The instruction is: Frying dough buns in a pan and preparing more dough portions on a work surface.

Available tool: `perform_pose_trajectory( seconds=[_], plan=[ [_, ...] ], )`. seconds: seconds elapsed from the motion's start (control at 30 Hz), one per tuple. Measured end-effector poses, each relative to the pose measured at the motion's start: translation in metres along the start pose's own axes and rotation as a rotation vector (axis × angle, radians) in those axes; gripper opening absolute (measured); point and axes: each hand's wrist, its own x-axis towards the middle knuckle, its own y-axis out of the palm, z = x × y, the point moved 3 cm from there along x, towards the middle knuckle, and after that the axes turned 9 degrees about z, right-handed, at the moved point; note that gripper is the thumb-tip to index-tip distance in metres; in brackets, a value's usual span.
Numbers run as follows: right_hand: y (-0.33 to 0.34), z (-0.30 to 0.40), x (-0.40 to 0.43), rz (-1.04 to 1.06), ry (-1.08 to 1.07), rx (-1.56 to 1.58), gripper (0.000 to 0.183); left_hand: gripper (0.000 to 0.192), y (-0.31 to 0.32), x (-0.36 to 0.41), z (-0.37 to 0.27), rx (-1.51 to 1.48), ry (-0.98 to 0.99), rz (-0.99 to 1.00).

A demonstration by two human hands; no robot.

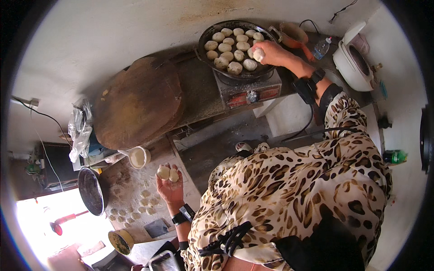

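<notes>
Between the fingers of my right hand [274,54] is a round white dough bun [259,54], held at the right side of a wide dark frying pan [202,58]. Several similar buns [225,47] sit spaced out in the pan. The pan rests on a metal gas stove [244,93] with a front knob. Lower left, my left hand [170,190] is palm up, carrying two dough buns [168,173]. It is above a floured board [176,169], where several more dough pieces [123,215] lie.
A large brown wooden lid [142,101] lies left of the stove. Nearby are a handled cup [139,158], a dark pan [91,191] and a bowl of green filling [121,242]. At right stand a plastic bottle [321,48] and an open rice cooker [354,67].
</notes>
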Motion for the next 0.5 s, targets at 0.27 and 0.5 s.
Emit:
perform_pose_trajectory(
  seconds=[0.27,0.5],
  plan=[
    [0.021,-0.045,0.023,0.274,-0.097,-0.085,0.044,0.038,0.077,0.052,0.078,0.033,-0.083,0.075],
    [-0.025,0.005,0.002,0.022,-0.159,0.217,0.036,0.039,0.155,0.082,0.103,0.292,-0.340,0.150]
  ],
)
